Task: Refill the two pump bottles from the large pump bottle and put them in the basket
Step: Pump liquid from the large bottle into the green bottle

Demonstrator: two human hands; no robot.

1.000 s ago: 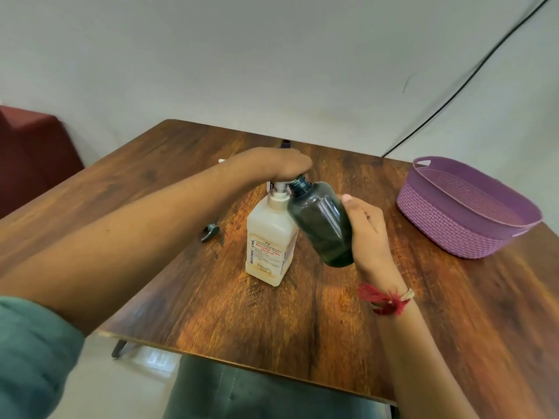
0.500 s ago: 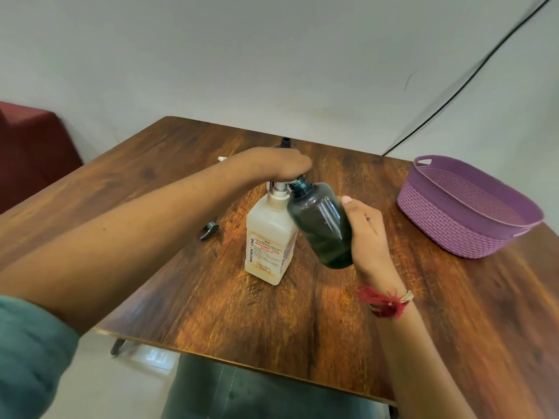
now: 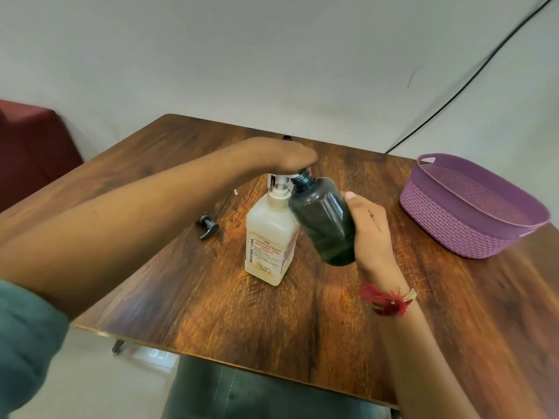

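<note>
The wooden table (image 3: pixel 211 297) fills most of the view, its near right part cut off by the frame. The purple woven-look basket (image 3: pixel 447 228) stands at its right edge, well apart from both hands. Near the table's middle the large pump bottle (image 3: pixel 269 237) stands upright, cream-white with a red and black BIOCHEK CHG label. The left hand (image 3: pixel 281 155) lies palm down on top of its pump; the pump head and the fingers are hidden beneath the hand, so whether they are curled or straight cannot be told. Just to the right, the right hand (image 3: pixel 372 234) grips the small dark bottle (image 3: pixel 323 219) round its lower body, holding it off the table and tilted so that its open neck meets the pump under the left hand. The spout itself is not visible. A red thread band (image 3: pixel 387 299) circles the right wrist. A loose pump head (image 3: pixel 208 225) lies on the table left of the large bottle. A purple cap (image 3: pixel 286 137) peeps out behind the left hand, what it tops hidden.
</note>
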